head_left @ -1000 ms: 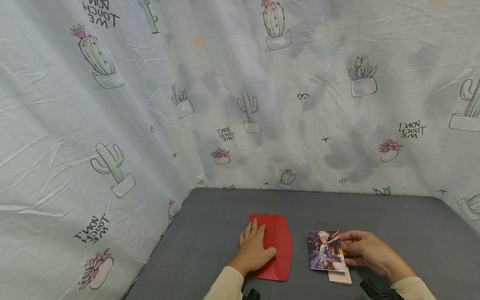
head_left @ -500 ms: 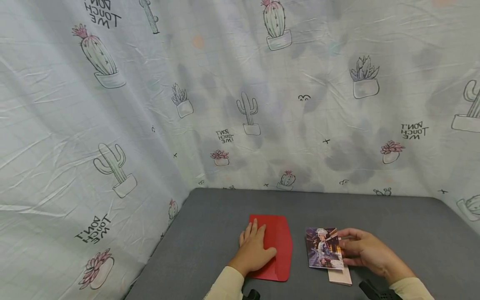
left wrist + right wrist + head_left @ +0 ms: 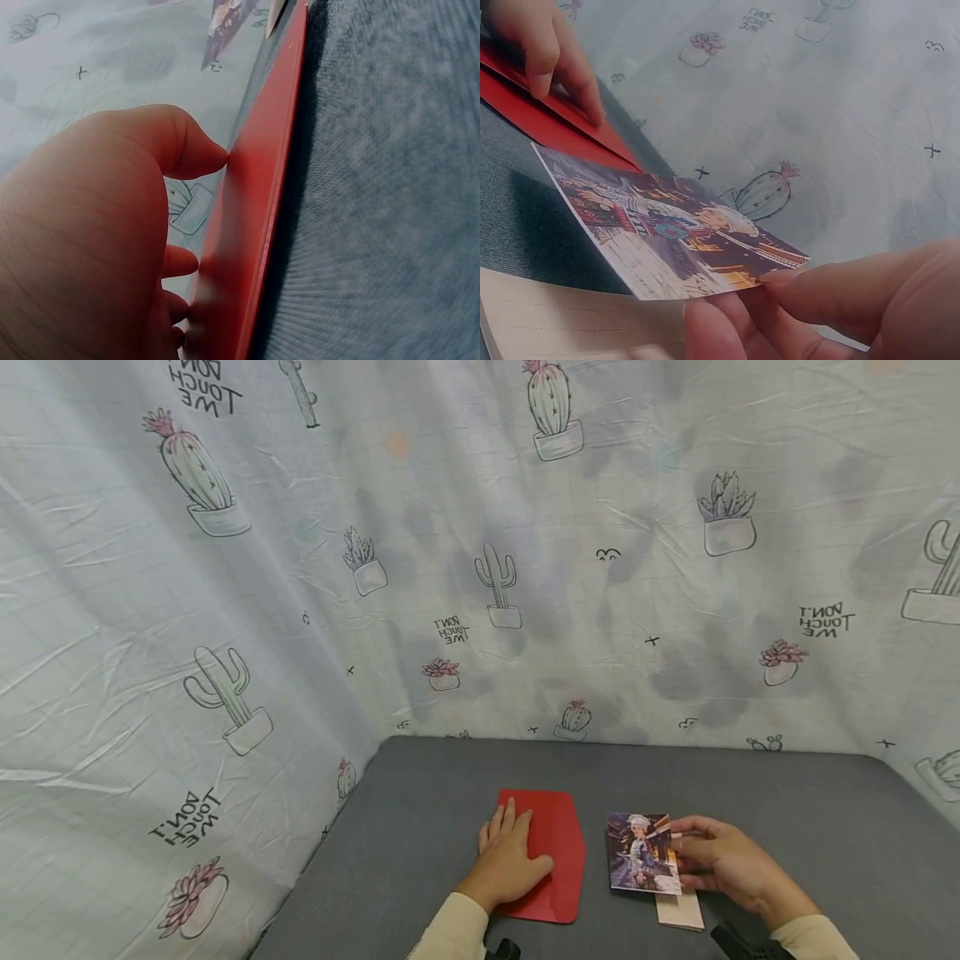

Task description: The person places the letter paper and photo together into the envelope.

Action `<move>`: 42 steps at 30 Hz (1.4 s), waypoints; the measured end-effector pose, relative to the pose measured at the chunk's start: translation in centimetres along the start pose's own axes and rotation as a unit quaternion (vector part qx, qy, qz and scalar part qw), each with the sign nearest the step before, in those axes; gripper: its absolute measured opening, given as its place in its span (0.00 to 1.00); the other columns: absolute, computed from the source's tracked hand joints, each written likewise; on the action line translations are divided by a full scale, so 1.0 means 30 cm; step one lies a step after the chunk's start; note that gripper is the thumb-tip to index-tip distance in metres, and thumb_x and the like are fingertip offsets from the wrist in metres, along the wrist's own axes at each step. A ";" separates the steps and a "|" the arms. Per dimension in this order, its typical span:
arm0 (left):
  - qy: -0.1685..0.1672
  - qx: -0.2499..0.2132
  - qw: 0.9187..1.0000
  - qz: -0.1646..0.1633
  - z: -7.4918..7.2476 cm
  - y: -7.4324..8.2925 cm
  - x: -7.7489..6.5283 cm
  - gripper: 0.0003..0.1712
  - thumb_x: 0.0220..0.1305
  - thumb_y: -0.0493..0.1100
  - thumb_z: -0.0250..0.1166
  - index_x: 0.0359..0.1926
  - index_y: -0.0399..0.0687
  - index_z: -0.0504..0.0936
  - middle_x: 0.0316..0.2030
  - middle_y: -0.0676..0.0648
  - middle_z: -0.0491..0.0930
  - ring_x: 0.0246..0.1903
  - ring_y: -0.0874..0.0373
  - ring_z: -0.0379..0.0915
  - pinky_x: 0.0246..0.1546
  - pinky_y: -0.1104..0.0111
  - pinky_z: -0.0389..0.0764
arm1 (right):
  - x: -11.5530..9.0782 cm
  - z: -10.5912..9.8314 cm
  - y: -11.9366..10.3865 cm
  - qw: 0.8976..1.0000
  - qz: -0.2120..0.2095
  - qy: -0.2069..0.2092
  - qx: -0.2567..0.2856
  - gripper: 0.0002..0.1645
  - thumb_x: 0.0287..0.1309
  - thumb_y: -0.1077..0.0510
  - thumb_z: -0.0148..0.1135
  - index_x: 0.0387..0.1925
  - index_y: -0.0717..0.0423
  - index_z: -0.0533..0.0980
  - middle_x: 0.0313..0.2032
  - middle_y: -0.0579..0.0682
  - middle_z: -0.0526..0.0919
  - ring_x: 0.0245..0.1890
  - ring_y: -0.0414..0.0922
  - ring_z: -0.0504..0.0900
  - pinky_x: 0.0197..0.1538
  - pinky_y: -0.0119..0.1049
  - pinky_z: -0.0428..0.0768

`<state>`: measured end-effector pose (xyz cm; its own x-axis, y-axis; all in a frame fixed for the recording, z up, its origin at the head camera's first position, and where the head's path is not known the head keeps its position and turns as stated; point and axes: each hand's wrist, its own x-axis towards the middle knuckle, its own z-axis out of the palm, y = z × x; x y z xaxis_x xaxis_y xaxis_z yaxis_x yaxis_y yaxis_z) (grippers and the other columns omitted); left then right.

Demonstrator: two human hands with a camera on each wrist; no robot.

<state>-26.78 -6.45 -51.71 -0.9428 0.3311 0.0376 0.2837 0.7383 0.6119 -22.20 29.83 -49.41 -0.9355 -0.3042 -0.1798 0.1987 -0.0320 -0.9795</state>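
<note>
A red envelope (image 3: pixel 561 860) lies flat on the grey table, its flap side toward the right. My left hand (image 3: pixel 510 860) rests on it with fingers spread straight; in the left wrist view the thumb and fingertips touch the red paper (image 3: pixel 259 180). My right hand (image 3: pixel 723 864) pinches a photo (image 3: pixel 641 853) by its right edge, thumb on top and fingers beneath. The photo shows a figure in a white headdress against a dark, lit scene. In the right wrist view the photo (image 3: pixel 667 232) is held raised and tilted above the table.
Partly under the photo, a cream paper with dotted lines (image 3: pixel 577 322) lies on the table (image 3: pixel 420 827). Behind and to the left hangs a white curtain (image 3: pixel 420 510) printed with cacti. A dark wrist strap piece (image 3: pixel 750 943) shows by the right sleeve.
My right hand has moved slightly left with the photo, toward the envelope, uncovering more of the cream paper. The left hand and the envelope have stayed put.
</note>
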 end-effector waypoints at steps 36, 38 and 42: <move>-0.002 0.010 1.000 -0.008 0.002 0.001 0.003 0.50 0.61 0.54 0.64 0.82 0.41 0.67 0.85 0.36 0.50 0.82 0.35 0.41 0.76 0.34 0.42 | 0.031 0.097 0.006 0.999 0.006 0.050 0.020 0.16 0.79 0.62 0.61 0.59 0.68 0.79 0.45 0.53 0.87 0.40 0.49 0.89 0.41 0.43 0.89; -0.002 0.010 1.000 -0.009 0.002 0.000 0.004 0.50 0.61 0.55 0.64 0.82 0.41 0.66 0.85 0.36 0.50 0.82 0.35 0.41 0.76 0.34 0.42 | 0.033 0.100 0.008 0.999 0.005 0.047 0.021 0.16 0.80 0.62 0.61 0.60 0.69 0.78 0.45 0.54 0.86 0.40 0.49 0.90 0.41 0.43 0.89; -0.002 0.010 1.000 -0.010 0.002 -0.002 0.005 0.50 0.61 0.55 0.64 0.82 0.41 0.67 0.85 0.36 0.50 0.82 0.35 0.42 0.76 0.34 0.43 | 0.040 0.107 0.014 0.999 0.002 0.035 0.025 0.18 0.80 0.62 0.60 0.62 0.70 0.77 0.46 0.54 0.86 0.41 0.49 0.90 0.42 0.43 0.89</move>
<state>-26.92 -6.41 -51.77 -0.9476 0.3187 0.0217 0.2679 0.7560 0.5972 -22.31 26.40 -49.75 -0.9528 -0.2363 -0.1906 0.2143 -0.0785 -0.9736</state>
